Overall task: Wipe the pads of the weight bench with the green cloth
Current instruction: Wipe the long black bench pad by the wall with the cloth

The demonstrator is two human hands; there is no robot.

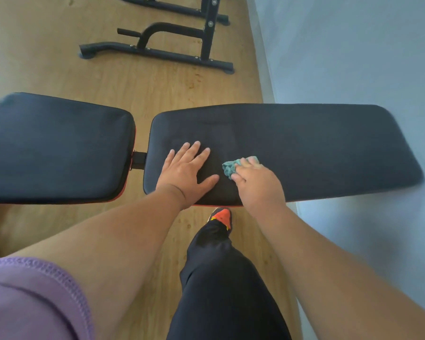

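No lettering, brand, number or sign can be read anywhere in the frame; the long black padded back pad [292,148] shows only faint, illegible embossed lines near its middle; the shorter black padded seat pad [57,148] carries no label; the black steel exercise frame [162,45] on the wooden floor bears plain bolts only; the crumpled green cloth [231,166] is unmarked.

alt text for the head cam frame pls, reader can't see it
Seen from above, a person's right hand presses a crumpled green cloth onto the long black back pad of a weight bench, while the left hand lies flat and open on the same pad beside it. The shorter seat pad sits to the left, over a wooden floor.
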